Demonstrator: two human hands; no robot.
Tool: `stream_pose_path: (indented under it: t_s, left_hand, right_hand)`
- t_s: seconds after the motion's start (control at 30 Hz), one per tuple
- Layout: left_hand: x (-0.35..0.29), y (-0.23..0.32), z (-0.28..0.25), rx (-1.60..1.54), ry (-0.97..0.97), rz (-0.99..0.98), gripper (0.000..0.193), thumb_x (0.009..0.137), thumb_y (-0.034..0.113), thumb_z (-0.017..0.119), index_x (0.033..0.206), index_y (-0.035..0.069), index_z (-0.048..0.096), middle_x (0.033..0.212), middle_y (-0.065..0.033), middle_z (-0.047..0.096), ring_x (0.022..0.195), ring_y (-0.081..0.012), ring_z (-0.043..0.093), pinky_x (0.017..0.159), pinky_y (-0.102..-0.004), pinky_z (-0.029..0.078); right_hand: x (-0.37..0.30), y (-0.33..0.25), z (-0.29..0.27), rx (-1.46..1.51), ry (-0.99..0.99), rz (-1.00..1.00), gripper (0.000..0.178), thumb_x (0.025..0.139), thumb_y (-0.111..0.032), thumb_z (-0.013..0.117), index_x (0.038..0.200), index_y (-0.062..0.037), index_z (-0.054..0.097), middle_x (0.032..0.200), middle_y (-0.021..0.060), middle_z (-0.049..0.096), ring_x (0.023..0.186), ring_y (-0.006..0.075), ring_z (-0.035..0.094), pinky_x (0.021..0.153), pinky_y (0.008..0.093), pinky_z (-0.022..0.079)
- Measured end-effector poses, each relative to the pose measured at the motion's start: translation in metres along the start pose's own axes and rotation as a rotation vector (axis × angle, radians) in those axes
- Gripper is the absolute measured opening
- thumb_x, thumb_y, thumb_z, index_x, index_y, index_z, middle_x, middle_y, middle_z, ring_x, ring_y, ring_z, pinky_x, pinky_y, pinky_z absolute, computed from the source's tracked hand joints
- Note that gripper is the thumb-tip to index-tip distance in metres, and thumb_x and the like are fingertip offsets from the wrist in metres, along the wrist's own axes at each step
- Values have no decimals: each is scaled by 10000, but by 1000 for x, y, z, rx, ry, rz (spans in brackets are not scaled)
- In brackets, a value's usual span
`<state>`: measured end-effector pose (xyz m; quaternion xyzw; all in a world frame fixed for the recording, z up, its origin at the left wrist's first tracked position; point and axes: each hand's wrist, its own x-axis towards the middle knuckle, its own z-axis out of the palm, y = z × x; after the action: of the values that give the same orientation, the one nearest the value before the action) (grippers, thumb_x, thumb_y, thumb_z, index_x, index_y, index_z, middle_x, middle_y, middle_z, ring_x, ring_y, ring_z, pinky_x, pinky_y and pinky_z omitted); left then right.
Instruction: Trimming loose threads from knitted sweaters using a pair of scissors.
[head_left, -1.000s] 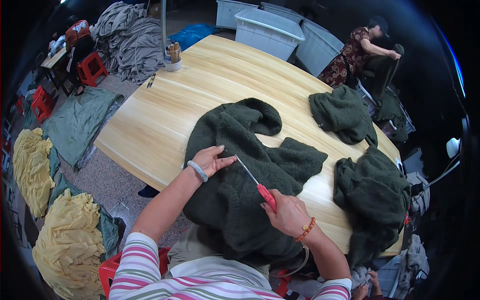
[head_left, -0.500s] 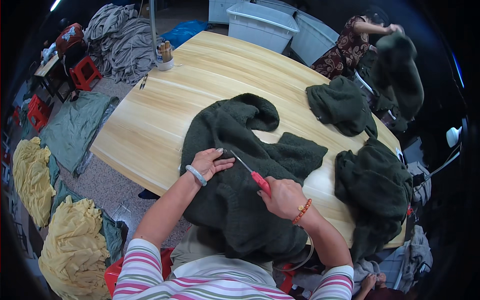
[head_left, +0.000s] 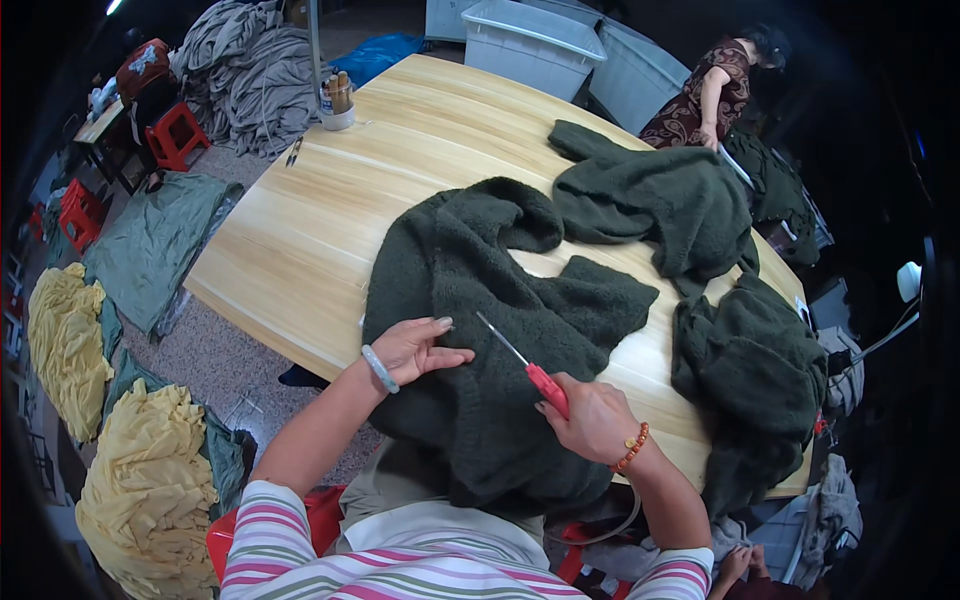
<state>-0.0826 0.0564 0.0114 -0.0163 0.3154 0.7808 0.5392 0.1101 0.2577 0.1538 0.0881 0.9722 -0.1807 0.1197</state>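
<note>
A dark green fleecy garment (head_left: 468, 250) lies spread at the table's near edge, one sleeve curling away and another reaching right. Over its left part rests my left hand (head_left: 412, 350), thumb and fingers apart, with nothing between them. My right hand (head_left: 598, 420) is wrapped round the red handle of a slim tool (head_left: 546, 390) with a thin metal shaft. The shaft's tip points up and left, a short way right of my left fingers, over the fabric. Whether the tip touches the cloth I cannot tell.
More dark green garments lie on the table (head_left: 300, 215), at the far right (head_left: 650, 195) and near right (head_left: 750, 340). A cup of tools (head_left: 338, 105) stands on the far left corner. A co-worker (head_left: 715, 90) stands beyond. Yellow cloth (head_left: 150, 490) is heaped at left.
My right hand has drawn the tool back right and down. My left fingers have opened from the fabric. The co-worker has lowered a raised garment; another now lies spread on the table's far right.
</note>
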Motion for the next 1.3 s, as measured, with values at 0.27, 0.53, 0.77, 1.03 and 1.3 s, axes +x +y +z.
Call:
stream_pose_path:
  t_s: [0.27,0.53,0.77,1.03,1.3]
  left_hand:
    - [12,-15,2,21,121,163,138,967,71,552,999,-63,568,1017,-181,628,1077,-438,617,939,-492,551]
    - [10,-16,0,11,97,160,179,962,90,569,1050,-65,578,1065,-204,632,1069,-429,621,921,-506,554]
    - [5,-17,1,12,133,150,200,973,118,560,1078,-50,583,1105,-210,629,1080,-423,620,923,-490,553]
    - [-20,-37,-1,330,194,120,140,957,124,594,1036,9,579,905,-77,674,705,-162,690,596,-226,574]
    - [-18,-66,16,556,304,399,385,933,101,615,1226,-64,429,913,-117,593,825,-214,691,678,-268,576]
  right_hand:
    - [-13,-8,7,-93,-30,-37,284,887,-311,620,1004,-53,596,686,192,641,699,404,647,671,490,502]
    - [-9,-13,12,-107,18,-24,297,878,-316,628,1028,-61,615,703,205,651,715,402,657,675,486,513]
    - [-21,-14,13,-100,7,-98,265,893,-284,599,962,-28,595,701,198,655,697,390,663,656,491,514]
    - [-54,1,10,-83,-97,-6,314,894,-322,608,1069,-63,580,713,194,643,712,413,638,679,497,489]
    - [-78,4,1,6,-46,-7,298,912,-306,582,1096,-73,570,732,200,656,709,397,652,666,487,505]
